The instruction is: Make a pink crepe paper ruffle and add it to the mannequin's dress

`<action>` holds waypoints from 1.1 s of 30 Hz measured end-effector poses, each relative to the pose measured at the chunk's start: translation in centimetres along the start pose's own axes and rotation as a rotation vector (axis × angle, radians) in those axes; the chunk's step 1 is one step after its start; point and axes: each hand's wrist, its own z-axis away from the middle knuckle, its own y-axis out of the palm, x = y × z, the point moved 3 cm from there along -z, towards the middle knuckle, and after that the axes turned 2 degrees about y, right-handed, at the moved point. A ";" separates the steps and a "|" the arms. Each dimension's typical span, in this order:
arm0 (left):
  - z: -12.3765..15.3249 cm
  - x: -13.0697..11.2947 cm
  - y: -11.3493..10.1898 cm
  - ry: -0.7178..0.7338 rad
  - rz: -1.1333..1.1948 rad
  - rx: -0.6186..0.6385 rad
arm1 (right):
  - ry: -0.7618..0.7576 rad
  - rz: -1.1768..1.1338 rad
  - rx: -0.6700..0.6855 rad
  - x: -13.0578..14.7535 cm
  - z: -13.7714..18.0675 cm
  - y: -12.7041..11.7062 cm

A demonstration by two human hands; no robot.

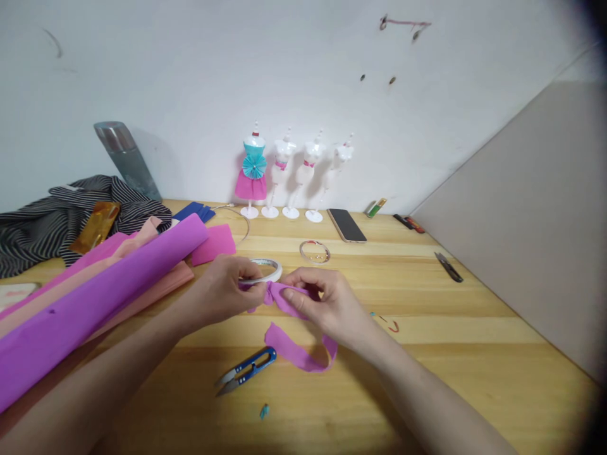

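A strip of purple crepe paper is stretched between my two hands above the table, gathered and creased near the left fingertips. My left hand pinches one end, its fingers pressed together. The thumb and fingers of my right hand grip the strip a short way along. From there the loose tail curls down toward the wood. Just behind my fingers lies a roll of white tape, partly hidden by the left hand. Blue thread snips rest on the table below, close to the tail's end.
Rolls of purple and peach crepe paper fill the left side. Several small mannequins stand along the wall, one dressed. A phone, a ring-shaped coil and a dark cutter lie farther off. A bottle leans behind striped cloth.
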 end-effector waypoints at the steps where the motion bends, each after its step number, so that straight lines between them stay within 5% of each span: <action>1: 0.0 -0.1 0.0 0.002 0.001 0.004 | -0.024 0.029 -0.008 0.2 0.0 -0.1; 20: 0.0 -0.6 0.4 0.124 -0.087 -0.040 | 0.116 -0.044 -0.074 -0.3 0.3 1.0; 33: 0.0 -1.3 0.6 0.195 -0.072 -0.049 | -0.084 0.052 -0.146 0.1 0.6 1.7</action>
